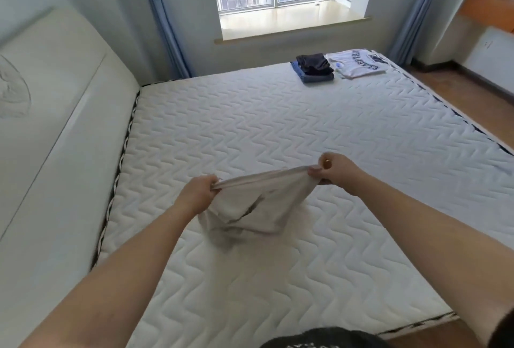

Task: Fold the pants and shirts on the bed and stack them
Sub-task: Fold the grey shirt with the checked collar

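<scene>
Pale beige, soft cotton garment [250, 203], creased, with a dark streak near the middle; pants or shirt, cannot tell. Top edge stretched taut into a thick, straight band between both hands, tilted up toward the right. Remainder hanging below the band in a loose pouch, lower folds bunched against the white quilted mattress [278, 131]. Left hand [197, 194] with fingers curled tight round the left end of the band. Right hand [336, 169] pinching the right end, thumb over the cloth, fingers folded under. Garment thus between and beneath the two grips, above the near middle of the bed. At the far corner: folded dark pants stack [313, 68], just beside folded white printed shirts [358, 64].
</scene>
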`<action>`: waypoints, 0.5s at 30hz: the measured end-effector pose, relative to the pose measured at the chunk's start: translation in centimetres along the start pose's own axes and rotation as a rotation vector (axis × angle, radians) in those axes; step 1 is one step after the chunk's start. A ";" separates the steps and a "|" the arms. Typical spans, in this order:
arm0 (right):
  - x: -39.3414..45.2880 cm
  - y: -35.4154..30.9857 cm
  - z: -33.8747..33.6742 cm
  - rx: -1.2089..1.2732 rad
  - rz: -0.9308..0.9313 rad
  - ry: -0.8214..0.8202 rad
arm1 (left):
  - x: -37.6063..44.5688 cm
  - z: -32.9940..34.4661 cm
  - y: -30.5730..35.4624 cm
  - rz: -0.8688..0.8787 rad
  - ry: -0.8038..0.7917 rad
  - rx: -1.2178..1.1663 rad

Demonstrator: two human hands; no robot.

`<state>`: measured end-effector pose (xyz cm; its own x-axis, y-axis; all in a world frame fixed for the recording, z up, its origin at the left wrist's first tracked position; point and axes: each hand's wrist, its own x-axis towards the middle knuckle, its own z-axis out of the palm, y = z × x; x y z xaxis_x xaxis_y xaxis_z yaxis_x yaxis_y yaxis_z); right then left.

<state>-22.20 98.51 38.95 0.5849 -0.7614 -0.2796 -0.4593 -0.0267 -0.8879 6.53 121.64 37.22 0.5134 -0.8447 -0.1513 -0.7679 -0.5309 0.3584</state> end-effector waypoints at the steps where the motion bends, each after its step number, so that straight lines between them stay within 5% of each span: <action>1: -0.6 1.2 0.4 -0.039 0.019 -0.022 | -0.6 1.4 -0.2 -0.029 0.008 -0.037; 8: -4.5 6.2 2.0 -0.483 0.071 0.154 | -4.2 9.0 -0.2 -0.103 -0.105 -0.105; 15: -5.7 6.5 2.9 0.068 0.120 0.485 | -8.4 13.9 -1.6 -0.078 -0.161 -0.045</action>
<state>-26.53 104.54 33.68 0.1457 -0.9702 -0.1934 -0.4505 0.1090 -0.8861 -1.85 128.62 25.16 0.4996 -0.8032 -0.3244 -0.7085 -0.5943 0.3806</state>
